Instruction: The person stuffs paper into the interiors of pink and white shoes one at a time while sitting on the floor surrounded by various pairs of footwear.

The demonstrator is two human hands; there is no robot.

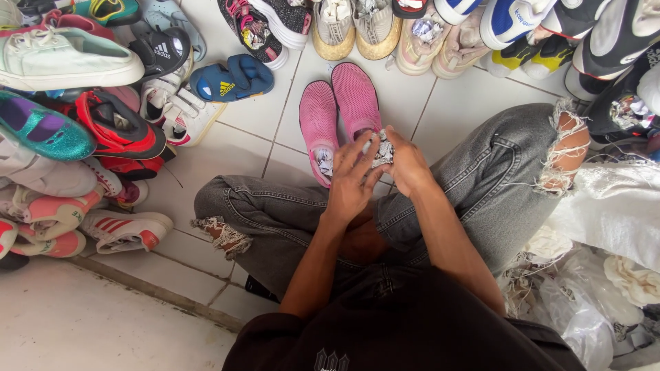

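Both hands meet above the heels of 2 pink shoes [337, 117] on the white tile floor [454, 103]. Left hand [352, 180]: fingers half spread, tips pressing a crumpled paper wad [382, 150]. Right hand [407, 163]: curled around the wad from the other side. Wad sits between the hands, over the right pink shoe's opening. More paper is stuffed in the left one. Shoe piles left and top; plastic bags [584, 309] at right.

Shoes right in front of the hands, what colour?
Pink mesh shoes, clearest in the head view.
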